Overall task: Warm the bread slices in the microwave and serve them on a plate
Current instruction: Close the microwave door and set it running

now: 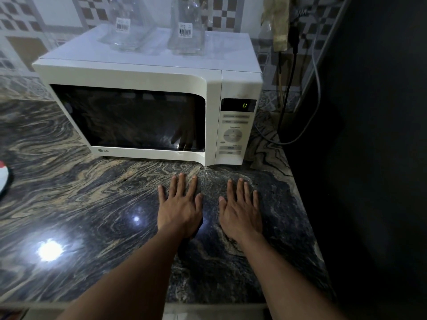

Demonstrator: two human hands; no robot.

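A: What is taking up the most room?

B: A dark stone countertop (80, 204) with pale swirls is stretching over the whole lower half of the frame. It is reflecting two bright lights in the lower left.

A: And where is the microwave standing?

B: The white microwave (143, 72) is standing on the countertop in the upper middle of the frame, with its door closed. Its dark window (129, 118) is only giving back reflections, so I cannot tell what is lying inside.

A: Is anything standing on top of it?

B: Two clear glass bottles (128, 24) are standing there side by side, each one wearing a barcode label.

A: What are the hands doing?

B: Both are lying palm down on the countertop in the middle of the frame, just in front of the microwave's lower right corner. The left hand (179, 209) is spreading its straight fingers wide. The right hand (240, 211) is lying just beside it, not touching it, with fingers also straight. Neither is holding anything.

A: And the smaller things?

B: The control panel (232, 135) is sitting on the microwave's right side, and above it the display (238, 105) is showing one green sign. A dark cable (288, 88) is hanging down the wall in the upper right. At the left edge a red and white object (3, 179) is peeking in; I cannot tell what it is.
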